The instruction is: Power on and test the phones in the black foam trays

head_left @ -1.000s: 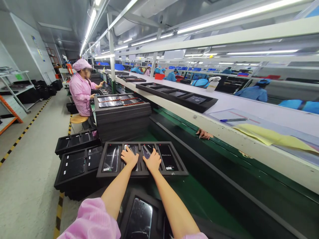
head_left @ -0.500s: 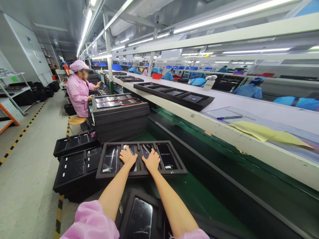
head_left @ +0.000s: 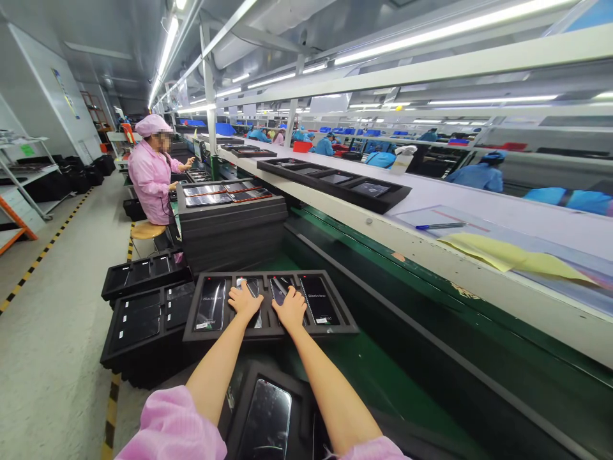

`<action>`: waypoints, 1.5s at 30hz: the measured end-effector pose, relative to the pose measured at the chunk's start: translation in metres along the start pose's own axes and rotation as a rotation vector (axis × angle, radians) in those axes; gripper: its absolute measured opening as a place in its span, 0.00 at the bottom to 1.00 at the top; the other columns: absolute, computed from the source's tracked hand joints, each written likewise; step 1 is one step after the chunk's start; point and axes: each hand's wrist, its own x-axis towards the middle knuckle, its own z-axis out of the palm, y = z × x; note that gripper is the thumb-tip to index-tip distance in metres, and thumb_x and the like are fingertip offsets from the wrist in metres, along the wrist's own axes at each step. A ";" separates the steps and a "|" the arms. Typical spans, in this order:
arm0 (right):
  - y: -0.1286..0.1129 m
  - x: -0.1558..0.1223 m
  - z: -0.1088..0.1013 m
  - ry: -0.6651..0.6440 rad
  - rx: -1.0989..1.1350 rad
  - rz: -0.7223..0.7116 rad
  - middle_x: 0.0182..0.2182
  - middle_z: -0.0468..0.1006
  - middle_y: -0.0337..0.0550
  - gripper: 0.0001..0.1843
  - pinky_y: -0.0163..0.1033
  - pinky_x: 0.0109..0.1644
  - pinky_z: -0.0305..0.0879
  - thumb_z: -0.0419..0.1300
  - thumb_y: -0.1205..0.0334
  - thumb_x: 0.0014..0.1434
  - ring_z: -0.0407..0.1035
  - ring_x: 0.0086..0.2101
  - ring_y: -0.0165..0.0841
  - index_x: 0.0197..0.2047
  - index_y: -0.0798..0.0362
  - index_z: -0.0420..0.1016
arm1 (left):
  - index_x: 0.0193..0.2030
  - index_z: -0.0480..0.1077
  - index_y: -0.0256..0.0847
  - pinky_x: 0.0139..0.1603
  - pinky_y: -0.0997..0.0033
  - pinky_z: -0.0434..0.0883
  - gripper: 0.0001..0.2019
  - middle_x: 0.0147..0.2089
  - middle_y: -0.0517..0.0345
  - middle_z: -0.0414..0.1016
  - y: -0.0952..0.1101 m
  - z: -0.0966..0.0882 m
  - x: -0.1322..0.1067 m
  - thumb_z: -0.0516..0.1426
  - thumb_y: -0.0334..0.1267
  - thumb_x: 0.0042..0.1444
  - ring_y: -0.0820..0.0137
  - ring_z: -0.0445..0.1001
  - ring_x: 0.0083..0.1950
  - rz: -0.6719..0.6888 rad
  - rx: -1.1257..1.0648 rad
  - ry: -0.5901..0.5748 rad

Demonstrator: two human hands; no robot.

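**Pressed flat, half hidden**

Nearest, a phone [head_left: 265, 421] is cut off at the bottom edge. Beyond it, the left hand [head_left: 244, 300] and right hand [head_left: 290, 310] lie flat, fingers spread, gripping nothing. They half hide the two middle phones [head_left: 277, 287] in the black tray [head_left: 230, 334].

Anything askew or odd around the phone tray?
Phone tray looks fine: four phones slotted, left hand and right hand on the middle two. Beside it, the rear black tray lies skewed to the front tray.
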 end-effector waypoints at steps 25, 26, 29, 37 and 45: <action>0.002 0.002 0.004 0.031 -0.002 -0.004 0.44 0.66 0.56 0.29 0.43 0.48 0.53 0.59 0.53 0.51 0.60 0.45 0.44 0.52 0.61 0.60 | 0.62 0.49 0.43 0.50 0.59 0.57 0.39 0.57 0.41 0.57 0.001 -0.003 0.003 0.59 0.49 0.45 0.53 0.58 0.57 -0.020 -0.012 -0.047; 0.003 0.002 0.005 0.034 -0.003 -0.002 0.44 0.66 0.56 0.29 0.43 0.48 0.53 0.59 0.53 0.51 0.60 0.45 0.44 0.51 0.61 0.60 | 0.62 0.49 0.44 0.50 0.59 0.57 0.38 0.56 0.41 0.57 0.001 -0.003 0.003 0.59 0.49 0.45 0.53 0.58 0.57 -0.020 -0.010 -0.046; 0.003 0.002 0.005 0.041 -0.007 -0.002 0.44 0.66 0.55 0.28 0.43 0.47 0.53 0.59 0.53 0.51 0.61 0.45 0.44 0.51 0.60 0.60 | 0.62 0.49 0.44 0.49 0.59 0.57 0.39 0.56 0.40 0.57 0.001 -0.002 0.004 0.58 0.49 0.45 0.53 0.58 0.57 -0.017 -0.003 -0.043; 0.002 0.001 0.004 0.035 -0.012 -0.003 0.43 0.66 0.55 0.26 0.43 0.47 0.53 0.59 0.53 0.50 0.60 0.45 0.45 0.48 0.59 0.61 | 0.64 0.47 0.44 0.49 0.58 0.57 0.41 0.55 0.40 0.58 0.000 0.003 0.006 0.58 0.50 0.44 0.52 0.59 0.55 -0.007 0.008 -0.033; 0.002 0.001 0.002 0.023 -0.013 -0.002 0.44 0.66 0.55 0.25 0.42 0.47 0.53 0.59 0.54 0.50 0.60 0.46 0.44 0.48 0.59 0.61 | 0.64 0.47 0.45 0.50 0.59 0.57 0.41 0.55 0.41 0.58 0.000 0.004 0.007 0.58 0.50 0.44 0.53 0.59 0.55 -0.016 0.006 -0.028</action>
